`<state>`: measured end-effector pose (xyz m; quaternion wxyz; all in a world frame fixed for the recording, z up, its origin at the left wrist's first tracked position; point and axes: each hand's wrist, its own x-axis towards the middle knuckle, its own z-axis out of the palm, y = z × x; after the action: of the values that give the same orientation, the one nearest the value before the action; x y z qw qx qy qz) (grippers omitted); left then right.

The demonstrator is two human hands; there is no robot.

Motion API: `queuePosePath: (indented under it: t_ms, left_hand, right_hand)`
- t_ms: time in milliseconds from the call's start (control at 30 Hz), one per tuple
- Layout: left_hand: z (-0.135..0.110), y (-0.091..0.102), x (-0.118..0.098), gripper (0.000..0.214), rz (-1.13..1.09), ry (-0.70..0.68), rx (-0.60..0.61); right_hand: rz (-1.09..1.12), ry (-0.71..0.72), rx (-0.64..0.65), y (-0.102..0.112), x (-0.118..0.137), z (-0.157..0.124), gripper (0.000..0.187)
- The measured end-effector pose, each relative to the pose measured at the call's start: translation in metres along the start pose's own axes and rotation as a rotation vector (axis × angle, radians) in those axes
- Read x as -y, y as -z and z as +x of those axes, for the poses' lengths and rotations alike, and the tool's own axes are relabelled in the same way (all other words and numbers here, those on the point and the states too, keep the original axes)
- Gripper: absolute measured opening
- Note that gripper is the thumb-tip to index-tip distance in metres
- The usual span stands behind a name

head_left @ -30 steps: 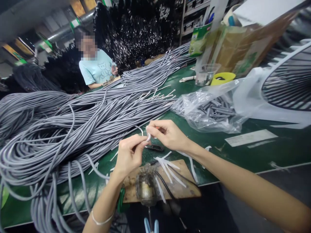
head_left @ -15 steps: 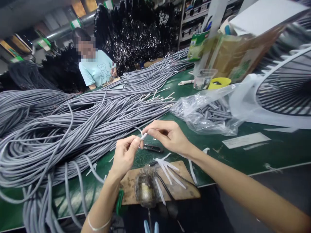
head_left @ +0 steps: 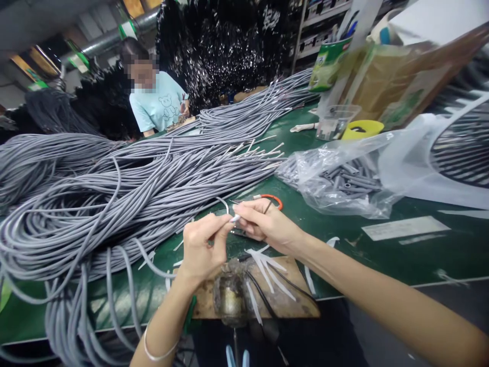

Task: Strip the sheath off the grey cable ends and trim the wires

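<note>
My left hand [head_left: 204, 242] and my right hand [head_left: 269, 224] meet over the green table, fingertips closed on a small whitish cable end [head_left: 235, 218]. Thumb and forefinger of each hand pinch it from opposite sides. The fingers partly cover it, and a thin grey cable [head_left: 222, 202] curves up just behind them. Beside the right fingers is an orange loop [head_left: 277, 201] with a pale end; the rest of it is hidden by the hand. A large pile of grey cables [head_left: 145, 204] spreads out beyond my left hand.
Below my hands, a wooden board [head_left: 298, 300] carries a small motor-like device [head_left: 231, 298] and white strips [head_left: 269, 270]. To the right lie a clear bag of grey tubes [head_left: 344, 178], a yellow cup [head_left: 362, 130] and a fan [head_left: 462, 148]. A co-worker [head_left: 160, 102] is across the table.
The view has shifted slightly. My right fingers have curled farther around the cable end, whose exposed part looks shorter. The orange loop now shows behind my right hand, covering of the black tool has increased.
</note>
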<state>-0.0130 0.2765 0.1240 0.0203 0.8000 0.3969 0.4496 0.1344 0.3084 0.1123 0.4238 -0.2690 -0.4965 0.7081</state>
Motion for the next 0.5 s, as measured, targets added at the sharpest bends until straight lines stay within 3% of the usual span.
queuePosePath:
  t_ms: [167, 267, 400, 500]
  left_hand:
    - [-0.005, -0.008, 0.004, 0.024, 0.201, 0.010, -0.051]
    - [-0.005, -0.011, 0.002, 0.021, 0.083, 0.198, -0.121]
    - [0.000, -0.011, -0.003, 0.021, -0.165, 0.484, -0.300]
    - [0.004, -0.010, -0.005, 0.025, -0.289, 0.592, -0.299]
  right_hand:
    - [-0.002, 0.004, -0.069, -0.006, -0.002, -0.002, 0.048]
    - [-0.090, 0.069, -0.099, -0.010, -0.002, -0.003, 0.049]
    - [-0.307, 0.145, -0.016, -0.013, -0.007, -0.006, 0.045]
    - [-0.442, 0.159, 0.045, -0.013, -0.012, -0.009, 0.046]
